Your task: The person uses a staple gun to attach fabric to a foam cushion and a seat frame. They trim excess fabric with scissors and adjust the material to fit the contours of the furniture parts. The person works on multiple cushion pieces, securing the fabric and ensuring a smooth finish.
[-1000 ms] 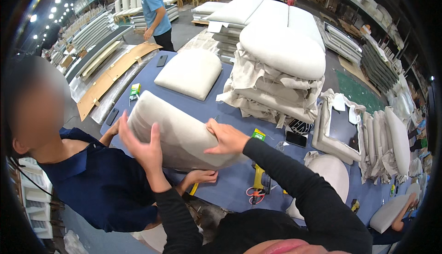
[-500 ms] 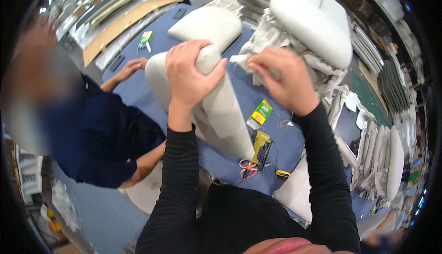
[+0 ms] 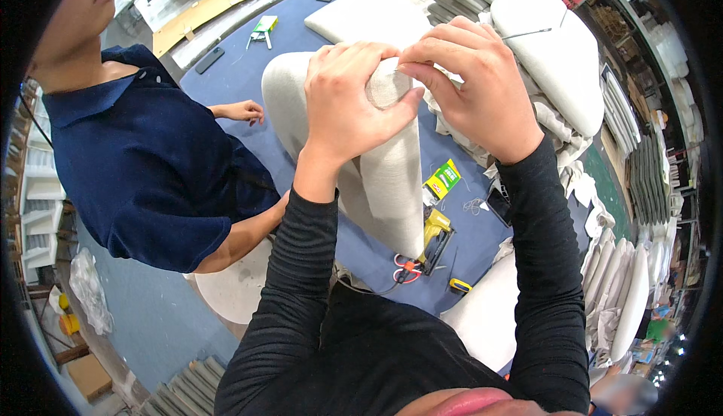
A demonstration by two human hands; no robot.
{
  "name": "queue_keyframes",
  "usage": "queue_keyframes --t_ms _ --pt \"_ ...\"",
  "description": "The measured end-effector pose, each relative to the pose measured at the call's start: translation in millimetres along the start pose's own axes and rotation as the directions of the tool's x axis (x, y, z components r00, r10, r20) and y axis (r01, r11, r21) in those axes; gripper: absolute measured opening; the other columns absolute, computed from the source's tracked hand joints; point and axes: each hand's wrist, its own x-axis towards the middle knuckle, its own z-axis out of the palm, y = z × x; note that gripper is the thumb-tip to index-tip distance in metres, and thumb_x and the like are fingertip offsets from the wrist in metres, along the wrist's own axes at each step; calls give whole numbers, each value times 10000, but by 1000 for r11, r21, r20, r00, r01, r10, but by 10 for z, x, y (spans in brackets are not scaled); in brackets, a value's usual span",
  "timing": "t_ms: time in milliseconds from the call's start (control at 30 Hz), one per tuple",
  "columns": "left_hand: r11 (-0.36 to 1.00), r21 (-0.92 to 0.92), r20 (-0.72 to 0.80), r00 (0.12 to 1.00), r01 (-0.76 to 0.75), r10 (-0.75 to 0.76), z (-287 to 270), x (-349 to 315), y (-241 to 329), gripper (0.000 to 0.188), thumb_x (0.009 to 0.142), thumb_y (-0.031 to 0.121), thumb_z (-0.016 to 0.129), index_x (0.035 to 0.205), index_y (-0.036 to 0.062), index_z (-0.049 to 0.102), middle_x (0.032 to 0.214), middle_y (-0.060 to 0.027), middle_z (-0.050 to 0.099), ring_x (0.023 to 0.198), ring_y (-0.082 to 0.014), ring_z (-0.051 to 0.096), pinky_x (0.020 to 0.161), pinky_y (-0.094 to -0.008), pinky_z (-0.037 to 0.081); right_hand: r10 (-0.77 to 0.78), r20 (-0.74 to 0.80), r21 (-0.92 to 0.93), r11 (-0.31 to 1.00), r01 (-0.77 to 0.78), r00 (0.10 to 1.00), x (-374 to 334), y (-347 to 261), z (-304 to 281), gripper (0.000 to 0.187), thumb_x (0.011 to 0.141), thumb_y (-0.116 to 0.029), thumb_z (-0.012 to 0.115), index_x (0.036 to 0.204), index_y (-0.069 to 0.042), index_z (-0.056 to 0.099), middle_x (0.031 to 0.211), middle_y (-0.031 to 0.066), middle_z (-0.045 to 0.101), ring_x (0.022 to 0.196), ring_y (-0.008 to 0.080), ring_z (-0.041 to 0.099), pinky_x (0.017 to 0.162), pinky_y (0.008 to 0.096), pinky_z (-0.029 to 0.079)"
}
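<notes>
A pale beige fabric-covered cushion [image 3: 392, 182] stands upright on the blue table in front of me. My left hand [image 3: 350, 103] is closed around its upper end, thumb on the near side. Close beside that, my right hand [image 3: 474, 84] is pinched at the cushion's top edge; whatever sits between its fingertips is too small to make out. A thin dark rod [image 3: 529, 34] shows just beyond my right hand, and whether I hold it is unclear. Below the cushion lie a yellow-green staple gun [image 3: 437, 235] and red-handled scissors [image 3: 407, 268].
A person in a dark blue shirt [image 3: 151, 167] stands at the left, one hand on the blue table [image 3: 233, 92]. Padded cushions [image 3: 557, 54] and loose fabric are piled at the back right. A yellow-green box [image 3: 442, 179] and a yellow tool [image 3: 460, 286] lie nearer me.
My right hand has moved left and up, from apart to the cushion's top edge. My left hand keeps its hold. The view has shifted, showing more of the person at left.
</notes>
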Motion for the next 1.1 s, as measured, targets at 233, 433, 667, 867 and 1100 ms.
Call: queue_keyframes --t_ms 233,433,667,867,1100 --pt "1000 -3 32 999 8 -8 -36 0 17 423 705 263 869 1072 75 772 1070 -104 782 1049 -330 715 998 -459 519 -59 36 4 998 59 998 103 -31 -48 90 890 -91 729 952 -48 778 918 92 734 960 307 672 886 448 524" --pt "1000 0 18 1000 -10 10 -28 -4 30 424 714 276 863 1069 65 765 1054 -109 776 1040 -338 707 993 -467 510 -91 91 42 995 88 992 175 6 -122 83 868 -69 731 929 -44 783 910 82 731 958 298 676 885 436 522" --pt "1000 1 31 999 -25 25 -33 9 34 407 712 277 867 1041 69 749 1033 -104 764 1015 -334 701 968 -460 505 -172 170 -17 984 177 970 270 -13 -131 79 850 -75 774 923 -46 783 913 67 735 968 283 682 895 417 513" --pt "1000 27 16 1000 -14 14 -27 -7 63 426 690 264 878 1052 80 749 1027 -88 760 1010 -321 702 955 -461 498 -32 68 243 970 14 997 209 100 2 92 848 -79 806 932 -43 811 897 94 753 886 303 710 818 413 550" --pt "1000 11 7 1000 -17 17 -45 -19 70 440 690 281 883 1059 80 753 1036 -102 762 1021 -333 699 956 -458 495 241 75 494 834 -246 968 83 119 156 126 851 -81 847 964 -25 836 905 111 792 739 204 677 718 326 535"
